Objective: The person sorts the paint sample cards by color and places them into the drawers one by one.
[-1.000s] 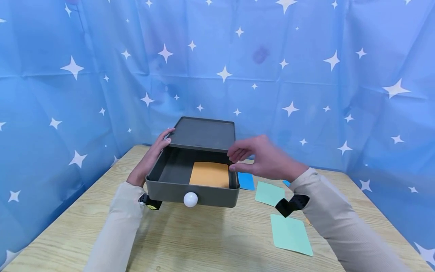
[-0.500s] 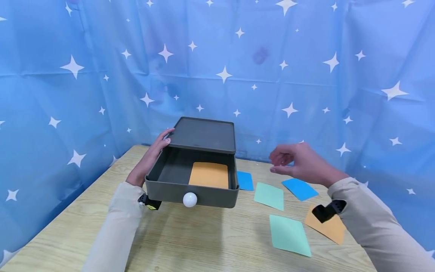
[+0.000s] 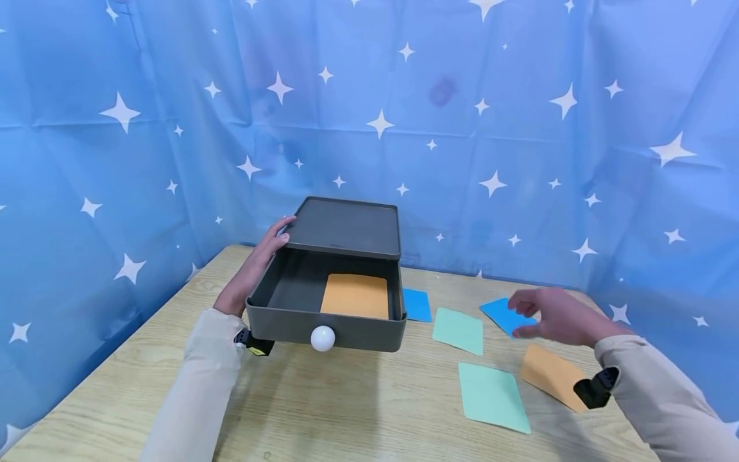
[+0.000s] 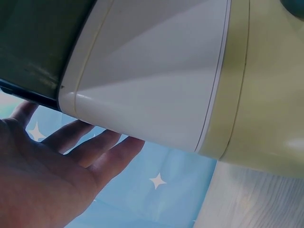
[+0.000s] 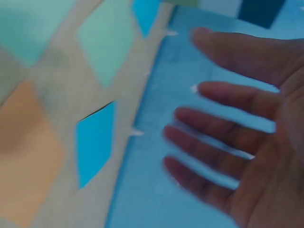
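Observation:
A small drawer unit (image 3: 346, 226) with a dark grey top stands left of centre in the head view; its white and yellow side (image 4: 152, 71) fills the left wrist view. Its dark drawer (image 3: 288, 326) is pulled out, with a round white knob (image 3: 322, 338) in front and an orange paper card (image 3: 355, 296) lying inside. My left hand (image 3: 256, 266) rests at the unit's left side, fingers spread along it. Over a blue paper card (image 3: 503, 316) on the right, my right hand (image 3: 560, 317) hovers with spread, slightly bent fingers, holding nothing.
Two pale green cards (image 3: 458, 330) lie between the drawer and my right hand, one nearer me. Another orange card (image 3: 551, 377) is below my right wrist. A second blue card (image 3: 417, 305) lies beside the drawer. A blue starry curtain (image 3: 462, 128) encloses the wooden table (image 3: 323, 404).
My right hand has moved away from the drawer, rightward and down toward the blue card, uncovering cards on the table. My left hand and the drawer unit have stayed in place.

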A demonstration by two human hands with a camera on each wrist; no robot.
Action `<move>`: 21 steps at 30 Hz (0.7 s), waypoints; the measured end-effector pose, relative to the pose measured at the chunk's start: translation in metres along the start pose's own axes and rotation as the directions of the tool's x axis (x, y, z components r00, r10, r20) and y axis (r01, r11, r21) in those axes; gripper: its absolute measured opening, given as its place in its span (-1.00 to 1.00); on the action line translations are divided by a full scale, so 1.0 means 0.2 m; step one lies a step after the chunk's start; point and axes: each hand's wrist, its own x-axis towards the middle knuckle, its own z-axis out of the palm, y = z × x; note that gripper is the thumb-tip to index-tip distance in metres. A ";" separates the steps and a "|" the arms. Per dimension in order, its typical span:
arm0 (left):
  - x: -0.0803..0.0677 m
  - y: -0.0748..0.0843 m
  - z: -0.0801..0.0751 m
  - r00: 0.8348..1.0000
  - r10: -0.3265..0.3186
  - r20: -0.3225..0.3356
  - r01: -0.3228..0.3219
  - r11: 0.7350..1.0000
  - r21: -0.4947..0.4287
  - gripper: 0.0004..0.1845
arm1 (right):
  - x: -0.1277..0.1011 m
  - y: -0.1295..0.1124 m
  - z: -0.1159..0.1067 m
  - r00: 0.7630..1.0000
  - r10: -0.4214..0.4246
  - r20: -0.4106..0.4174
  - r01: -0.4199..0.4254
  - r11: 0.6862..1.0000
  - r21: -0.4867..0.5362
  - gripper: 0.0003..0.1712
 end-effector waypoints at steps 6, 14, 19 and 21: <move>0.00 0.00 -0.01 1.000 -0.009 -0.002 0.009 1.000 -0.013 -0.36 | -0.06 0.18 0.16 0.962 0.134 0.237 -0.142 0.990 0.016 -0.16; 0.01 0.00 -0.01 1.000 0.002 0.001 -0.002 1.000 -0.014 -0.37 | -0.13 0.35 0.32 0.947 0.210 0.242 -0.221 0.975 0.017 0.05; 0.02 0.00 -0.01 1.000 -0.008 -0.001 0.008 1.000 -0.016 -0.37 | -0.13 0.38 0.34 0.936 0.232 0.265 -0.250 0.967 0.039 0.11; 0.03 0.01 -0.01 1.000 -0.011 -0.006 0.011 1.000 -0.016 -0.36 | -0.13 0.39 0.33 0.936 0.231 0.265 -0.249 0.968 0.034 0.12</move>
